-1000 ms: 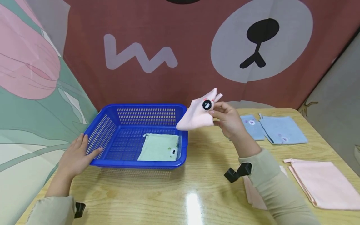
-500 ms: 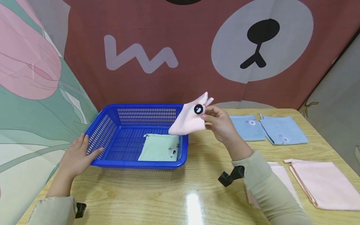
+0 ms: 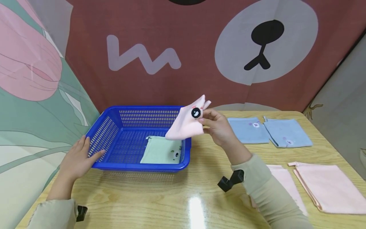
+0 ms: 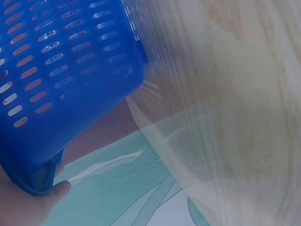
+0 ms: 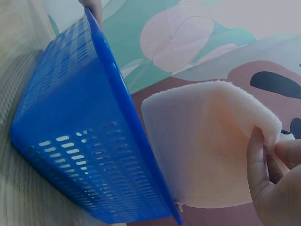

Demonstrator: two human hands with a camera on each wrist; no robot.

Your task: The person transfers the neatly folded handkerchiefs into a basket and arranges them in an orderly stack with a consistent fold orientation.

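Observation:
A pink washcloth [image 3: 186,122] with a black-and-white embroidered patch hangs over the right end of a blue plastic basket [image 3: 143,167]. My right hand [image 3: 218,127] pinches it by its right edge between thumb and fingers. In the right wrist view the washcloth [image 5: 197,141] fans out beside the basket's rim. At the basket's near left corner, my left hand [image 3: 77,159] holds the rim, its thumb over the inside. Fingertips curl under the rim in the left wrist view. A folded mint-green washcloth [image 3: 160,151] lies inside the basket at the right, partly overlapped by the pink one.
Two folded blue washcloths [image 3: 288,132] lie at the back right of the wooden table [image 3: 143,203]. Nearer me on the right are two pink folded cloths [image 3: 331,187], one partly under my right sleeve. A patterned curtain [image 3: 143,86] stands behind the table.
My right hand has moved left and slightly down with the pink washcloth, from right of the basket to over its right rim. My left hand has stayed on the rim.

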